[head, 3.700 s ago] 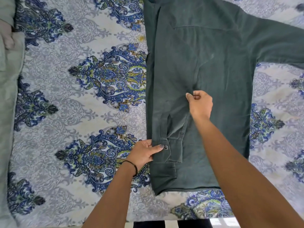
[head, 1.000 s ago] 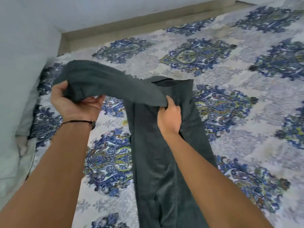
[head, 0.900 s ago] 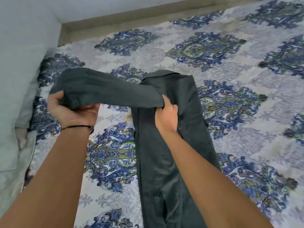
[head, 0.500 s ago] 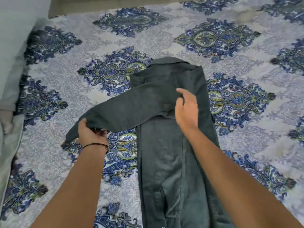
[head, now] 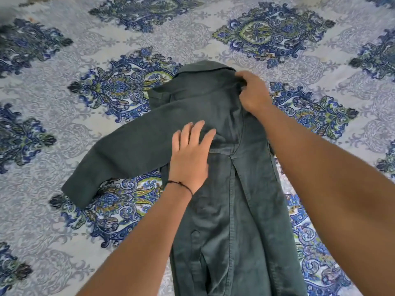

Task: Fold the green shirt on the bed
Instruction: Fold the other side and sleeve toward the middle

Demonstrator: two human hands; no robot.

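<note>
The green shirt [head: 224, 210] lies lengthwise on the blue-patterned bedsheet [head: 64, 263], collar [head: 205, 67] pointing away from me, one sleeve [head: 119, 154] angled left. My left hand [head: 190, 159] presses it flat, fingers spread; my right hand [head: 252, 92] pinches fabric by the collar.

The left hand [head: 191, 159] is wearing a thin black cord bracelet [head: 181, 185] at its wrist, with a small knot on top; both forearms are showing bare.
</note>
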